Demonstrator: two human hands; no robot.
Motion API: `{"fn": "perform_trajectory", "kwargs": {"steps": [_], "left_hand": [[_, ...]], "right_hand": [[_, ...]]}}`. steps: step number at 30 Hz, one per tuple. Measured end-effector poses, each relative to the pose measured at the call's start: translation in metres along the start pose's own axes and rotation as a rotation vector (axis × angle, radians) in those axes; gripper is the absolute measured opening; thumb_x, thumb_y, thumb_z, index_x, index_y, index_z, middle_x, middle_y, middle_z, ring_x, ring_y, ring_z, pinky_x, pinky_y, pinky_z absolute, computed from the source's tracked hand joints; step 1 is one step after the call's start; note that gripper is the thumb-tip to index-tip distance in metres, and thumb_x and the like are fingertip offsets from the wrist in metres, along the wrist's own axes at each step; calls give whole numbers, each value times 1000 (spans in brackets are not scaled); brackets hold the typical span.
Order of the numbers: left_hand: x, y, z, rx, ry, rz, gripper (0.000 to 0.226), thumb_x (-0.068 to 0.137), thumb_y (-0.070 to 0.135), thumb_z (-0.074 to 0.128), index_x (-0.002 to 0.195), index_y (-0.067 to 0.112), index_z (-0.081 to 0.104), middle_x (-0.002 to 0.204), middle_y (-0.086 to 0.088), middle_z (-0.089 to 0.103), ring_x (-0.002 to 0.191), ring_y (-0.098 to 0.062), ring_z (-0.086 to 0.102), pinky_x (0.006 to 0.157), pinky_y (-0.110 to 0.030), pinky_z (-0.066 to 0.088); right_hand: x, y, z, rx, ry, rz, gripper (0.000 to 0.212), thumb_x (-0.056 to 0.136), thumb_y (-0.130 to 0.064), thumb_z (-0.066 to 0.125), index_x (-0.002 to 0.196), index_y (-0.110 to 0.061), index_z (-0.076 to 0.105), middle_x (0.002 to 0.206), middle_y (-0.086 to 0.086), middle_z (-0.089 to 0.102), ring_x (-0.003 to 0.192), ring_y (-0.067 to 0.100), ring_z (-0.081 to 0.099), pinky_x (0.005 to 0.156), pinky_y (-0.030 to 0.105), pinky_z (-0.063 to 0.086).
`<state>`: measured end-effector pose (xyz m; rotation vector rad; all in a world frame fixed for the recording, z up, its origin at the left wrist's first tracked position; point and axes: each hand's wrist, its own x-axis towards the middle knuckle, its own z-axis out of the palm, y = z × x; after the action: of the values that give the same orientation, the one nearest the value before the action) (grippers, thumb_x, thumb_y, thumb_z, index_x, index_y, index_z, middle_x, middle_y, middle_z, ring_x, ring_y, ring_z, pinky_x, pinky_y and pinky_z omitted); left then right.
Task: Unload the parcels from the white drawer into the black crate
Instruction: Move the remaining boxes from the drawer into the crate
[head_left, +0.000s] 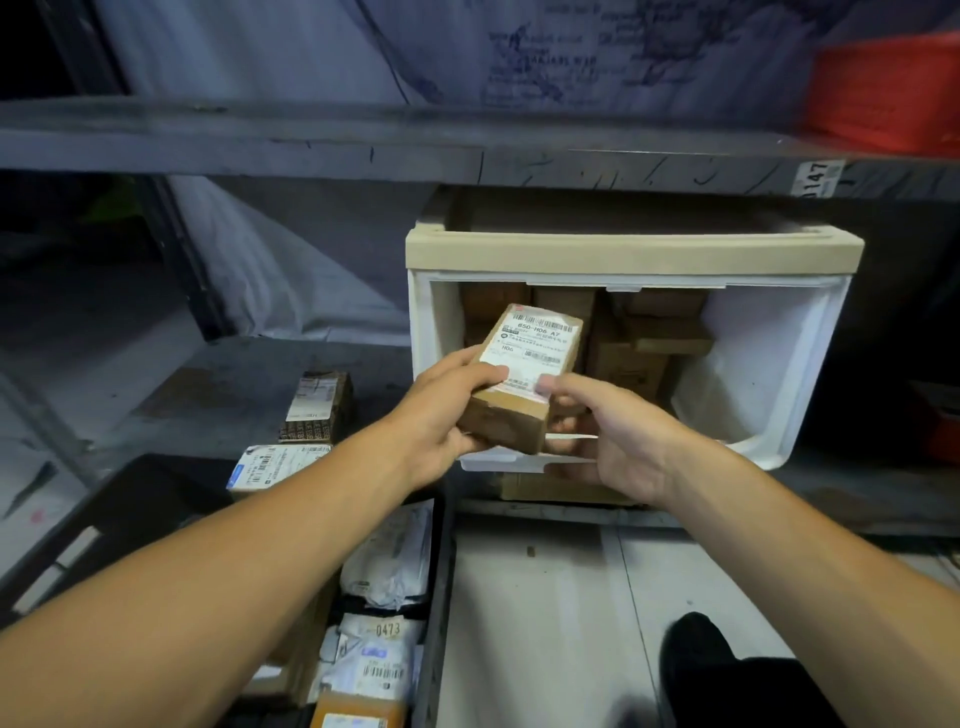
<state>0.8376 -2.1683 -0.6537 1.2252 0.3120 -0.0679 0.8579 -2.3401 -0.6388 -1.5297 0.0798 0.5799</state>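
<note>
Both hands, left hand (441, 415) and right hand (618, 441), grip one parcel (519, 384) over white drawer (753, 374); black crate (434, 597) part-filled, several boxes remain inside.

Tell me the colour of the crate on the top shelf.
Red-orange plastic crate, seen in the head view.

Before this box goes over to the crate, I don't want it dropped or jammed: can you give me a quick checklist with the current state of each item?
1. Left hand grips the brown box: ok.
2. Right hand supports the box: cannot tell; the thumb touches the label edge, the fingers are hidden beneath.
3. Box lifted out of the white drawer: ok, it is held above the front rim.
4. Room in the black crate: cannot tell; parcels fill its visible part, the arm hides the rest.
5. Drawer emptied: not ok, brown boxes remain inside.
</note>
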Motion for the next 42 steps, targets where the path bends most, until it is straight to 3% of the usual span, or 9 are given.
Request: {"fn": "perform_trajectory", "kwargs": {"steps": [2,7,10,18,27,31,35,39,42], "left_hand": [[-1,2,-5,5,16,4,35,96,9,60,127,24,66,110,-7,77,102,-26,74,94,-52,57],[-7,8,-14,117,50,-5,33,92,6,56,115,22,73,110,-9,77,100,-25,73,83,-40,58],[-9,12,-18,140,44,-22,35,91,5,53,115,18,75,113,-11,76,111,-30,70,100,-45,52],[-5,13,-20,-81,165,18,31,92,26,72,120,13,65,108,-14,75,102,-29,73,76,-41,62],[-6,0,0,-120,142,68,49,91,17,74,135,17,52,114,-14,75,103,-31,74,99,-56,54],[-7,-2,1,-44,108,64,38,98,18,65,134,21,55,107,-7,78,98,-27,76,94,-54,57],[-7,-3,3,4,80,63,30,103,16,56,132,22,59,110,-5,77,102,-27,74,92,-53,58],[-5,-1,-2,-2,181,82,24,104,14,52,122,14,68,103,-8,79,96,-22,76,91,-44,59],[-7,2,-4,47,204,93,21,103,13,51,105,16,72,97,-6,79,90,-21,77,85,-38,59]], "right_hand": [[3,-2,-3,49,70,-38,36,92,-39,71,122,-19,66,111,9,76,104,26,71,81,42,58],[10,-8,-17,159,135,-78,38,94,-42,69,126,-23,62,92,6,80,88,24,75,63,33,58],[11,-10,-21,97,79,-59,35,94,-39,68,123,-20,66,82,3,78,80,20,69,62,33,56],[13,-10,-22,200,58,-70,33,96,-27,62,128,-21,63,105,10,71,97,27,69,63,36,61],[13,-2,-5,185,5,-50,52,89,-18,70,138,-22,51,116,14,70,74,24,76,58,36,61],[13,2,-4,132,-26,-47,63,82,-16,83,134,-18,48,110,15,76,84,31,78,66,39,62],[5,5,-3,35,-19,-65,56,79,-23,87,120,-15,50,110,14,75,93,32,75,82,45,63],[5,3,-4,-26,-42,-83,43,88,-41,76,124,-20,65,105,6,79,100,26,75,89,46,59],[5,1,-5,15,-24,-111,44,92,-44,70,131,-26,61,110,6,78,101,25,75,85,43,58]]}}
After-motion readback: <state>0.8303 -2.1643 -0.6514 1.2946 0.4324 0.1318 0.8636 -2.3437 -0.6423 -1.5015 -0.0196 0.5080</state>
